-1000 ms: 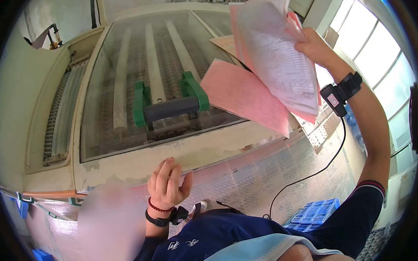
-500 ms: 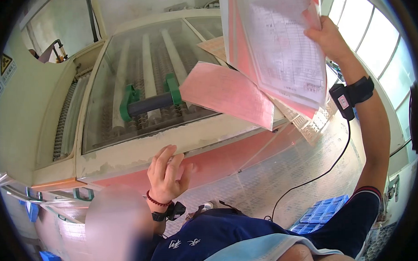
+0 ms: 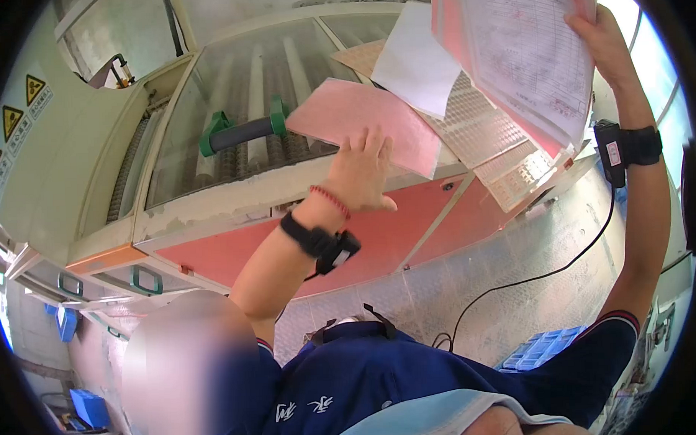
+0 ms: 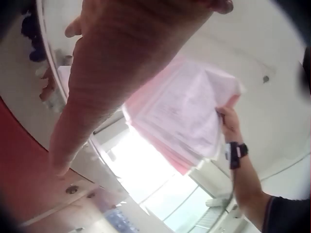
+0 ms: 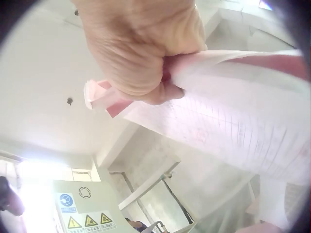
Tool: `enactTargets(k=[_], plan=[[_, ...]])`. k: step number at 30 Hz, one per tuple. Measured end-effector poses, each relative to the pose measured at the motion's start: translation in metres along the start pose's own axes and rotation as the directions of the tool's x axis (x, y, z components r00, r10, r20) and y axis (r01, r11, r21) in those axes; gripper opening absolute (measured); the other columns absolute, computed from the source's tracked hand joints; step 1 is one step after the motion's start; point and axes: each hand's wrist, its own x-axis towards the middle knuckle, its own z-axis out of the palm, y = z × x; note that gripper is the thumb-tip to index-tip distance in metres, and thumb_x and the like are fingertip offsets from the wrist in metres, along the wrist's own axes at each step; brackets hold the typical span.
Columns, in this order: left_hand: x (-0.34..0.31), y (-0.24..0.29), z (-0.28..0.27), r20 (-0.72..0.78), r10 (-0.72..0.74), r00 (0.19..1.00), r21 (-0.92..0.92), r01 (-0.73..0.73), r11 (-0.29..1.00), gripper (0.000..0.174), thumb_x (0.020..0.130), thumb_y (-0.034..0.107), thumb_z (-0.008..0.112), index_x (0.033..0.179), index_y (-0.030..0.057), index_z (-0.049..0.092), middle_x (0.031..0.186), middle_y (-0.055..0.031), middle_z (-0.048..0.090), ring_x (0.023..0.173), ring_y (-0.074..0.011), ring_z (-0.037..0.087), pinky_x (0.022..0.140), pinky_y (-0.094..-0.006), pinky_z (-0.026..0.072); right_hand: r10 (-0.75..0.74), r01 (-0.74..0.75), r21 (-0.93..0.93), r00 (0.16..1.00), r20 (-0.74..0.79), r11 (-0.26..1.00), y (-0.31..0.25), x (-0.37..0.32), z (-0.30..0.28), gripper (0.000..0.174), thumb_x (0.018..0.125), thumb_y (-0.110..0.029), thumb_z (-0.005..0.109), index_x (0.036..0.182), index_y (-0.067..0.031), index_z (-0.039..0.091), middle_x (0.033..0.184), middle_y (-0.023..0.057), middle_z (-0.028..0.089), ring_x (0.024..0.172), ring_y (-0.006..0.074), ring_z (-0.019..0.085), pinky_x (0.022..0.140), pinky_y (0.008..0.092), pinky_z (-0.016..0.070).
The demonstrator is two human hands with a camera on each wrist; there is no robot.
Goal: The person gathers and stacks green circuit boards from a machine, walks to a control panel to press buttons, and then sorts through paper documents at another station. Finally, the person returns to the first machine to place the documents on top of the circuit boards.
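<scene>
In the head view my right hand (image 3: 609,51), raised at the upper right, grips a bundle of printed papers (image 3: 522,50) in pink and clear sleeves by its edge. The right wrist view shows the thumb and fingers pinching the papers (image 5: 233,116). My left hand (image 3: 362,171) reaches forward with its fingers extended over the near edge of a pink sheet (image 3: 360,113) on the machine top. Beyond that sheet lies a white sheet (image 3: 419,58), overlapping tan perforated boards (image 3: 479,125).
The cream machine has a glass lid (image 3: 231,156) over rollers, with a green and grey handle (image 3: 245,134). Red panels (image 3: 349,244) face its front side. A black cable (image 3: 542,276) hangs from my right wrist device. Blue crates (image 3: 540,349) stand on the floor at right.
My left hand has moved from near my body up and forward to the pink sheet. The right hand has carried the papers rightward, and the white sheet beneath has come into view.
</scene>
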Motion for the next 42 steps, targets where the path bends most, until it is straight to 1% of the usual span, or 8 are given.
enactTargets(k=[4, 12, 17, 23, 30, 38, 40, 42], plan=[[0.015, 0.005, 0.025, 0.152, -0.064, 0.986, 0.043, 0.058, 0.997, 0.086, 0.063, 0.04, 0.073, 0.127, -0.0045, 0.036, 0.128, -0.0213, 0.041, 0.123, -0.0335, 0.036, 0.098, -0.04, 0.0351, 0.089, -0.095, -0.065, 0.992, -0.091, 0.993, 0.003, -0.027, -0.023, 0.055, 0.08, -0.025, 0.061, 0.11, 0.017, 0.044, 0.096, 0.0173, 0.058, 0.082, 0.0181, 0.059, 0.073, 0.028, 0.046], [-0.007, 0.024, 0.027, -0.087, -0.052, 0.995, 0.131, 0.063, 0.989, 0.007, 0.072, 0.014, 0.054, 0.074, 0.0078, 0.058, 0.069, -0.0091, 0.063, 0.062, -0.0254, 0.062, 0.061, -0.0369, 0.0468, 0.103, -0.113, -0.101, 0.99, -0.098, 0.988, 0.029, -0.077, -0.069, 0.049, 0.078, -0.023, 0.056, 0.109, 0.0147, 0.049, 0.09, 0.0171, 0.06, 0.074, 0.0207, 0.061, 0.07, 0.0319, 0.0458], [-0.024, 0.036, -0.033, -0.298, -0.038, 0.954, 0.087, 0.067, 0.994, 0.006, 0.072, 0.013, 0.052, 0.073, 0.0096, 0.057, 0.063, -0.0086, 0.06, 0.057, -0.0265, 0.061, 0.053, -0.0385, 0.0464, 0.124, -0.153, -0.153, 0.975, -0.184, 0.976, 0.028, -0.107, -0.096, 0.048, 0.077, -0.021, 0.057, 0.107, 0.0157, 0.049, 0.091, 0.0185, 0.061, 0.075, 0.0212, 0.061, 0.071, 0.0313, 0.0461], [0.026, 0.003, -0.135, -0.679, 0.052, 0.732, 0.385, 0.296, 0.874, 0.006, 0.073, 0.014, 0.051, 0.073, 0.0118, 0.056, 0.059, -0.0093, 0.058, 0.056, -0.0291, 0.06, 0.047, -0.041, 0.0465, 0.189, -0.25, -0.247, 0.951, -0.243, 0.936, 0.033, -0.155, -0.129, 0.046, 0.077, -0.022, 0.058, 0.101, 0.0169, 0.05, 0.086, 0.0171, 0.061, 0.073, 0.0206, 0.06, 0.068, 0.0304, 0.0457], [0.139, -0.029, -0.175, -0.67, 0.026, 0.742, 0.46, 0.388, 0.799, 0.019, 0.086, 0.019, 0.044, 0.082, 0.0088, 0.06, 0.075, -0.0129, 0.064, 0.069, -0.0333, 0.062, 0.057, -0.0428, 0.0496, 0.15, -0.248, -0.292, 0.935, -0.321, 0.924, 0.091, -0.241, -0.191, 0.029, 0.078, -0.016, 0.061, 0.094, 0.0066, 0.054, 0.079, 0.0104, 0.058, 0.075, 0.0167, 0.055, 0.067, 0.0289, 0.0432], [0.27, -0.049, -0.14, -0.632, 0.116, 0.766, 0.458, 0.25, 0.853, 0.019, 0.082, 0.016, 0.045, 0.089, 0.0073, 0.061, 0.079, -0.014, 0.065, 0.07, -0.0312, 0.064, 0.058, -0.0407, 0.0509, 0.345, -0.591, -0.403, 0.772, -0.533, 0.699, 0.121, -0.361, -0.264, 0.025, 0.084, -0.023, 0.059, 0.097, -0.0017, 0.055, 0.095, 0.0111, 0.054, 0.087, 0.0172, 0.051, 0.079, 0.0296, 0.0392], [0.273, -0.016, -0.122, -0.437, 0.335, 0.835, 0.609, 0.0, 0.793, 0.019, 0.081, 0.015, 0.048, 0.089, 0.0059, 0.062, 0.078, -0.0142, 0.065, 0.069, -0.0293, 0.064, 0.058, -0.0398, 0.0512, 0.394, -0.665, -0.439, 0.728, -0.561, 0.604, 0.128, -0.387, -0.284, 0.028, 0.085, -0.025, 0.058, 0.099, -0.0014, 0.055, 0.099, 0.0132, 0.054, 0.089, 0.0187, 0.051, 0.08, 0.0307, 0.0386], [0.302, -0.011, -0.067, -0.243, 0.267, 0.933, 0.616, -0.065, 0.785, 0.015, 0.074, 0.006, 0.053, 0.079, 0.0067, 0.067, 0.077, -0.0154, 0.065, 0.068, -0.0284, 0.065, 0.058, -0.0379, 0.052, 0.34, -0.65, -0.571, 0.755, -0.56, 0.502, 0.146, -0.415, -0.303, 0.035, 0.086, -0.031, 0.054, 0.105, -0.0008, 0.054, 0.104, 0.015, 0.055, 0.093, 0.0224, 0.052, 0.085, 0.0326, 0.0371]])
